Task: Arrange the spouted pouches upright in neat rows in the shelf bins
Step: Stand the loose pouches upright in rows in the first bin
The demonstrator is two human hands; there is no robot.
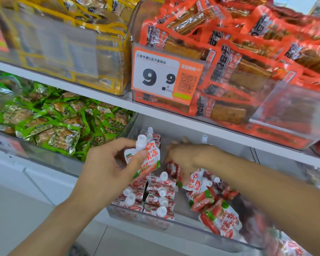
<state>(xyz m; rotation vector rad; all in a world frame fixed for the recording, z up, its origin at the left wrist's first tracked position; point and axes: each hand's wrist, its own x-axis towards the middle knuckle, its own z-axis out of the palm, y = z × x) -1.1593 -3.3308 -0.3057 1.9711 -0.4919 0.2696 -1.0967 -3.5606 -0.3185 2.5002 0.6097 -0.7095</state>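
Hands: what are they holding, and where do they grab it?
The left hand pinches a pouch by its upper part, just under the white cap. The right hand reaches into the bin; whether it holds anything cannot be told.

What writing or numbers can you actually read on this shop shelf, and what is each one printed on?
"9 9", large black digits: on the price tag clipped to the bin of orange snack packs.
"元" and "500g", small, under the digits: same tag.
"果冻", partly covered: on the spouted pouch held in the left hand.
Tag's top line, QR code, and print on the green packs and yellow packs: too blurred to read.
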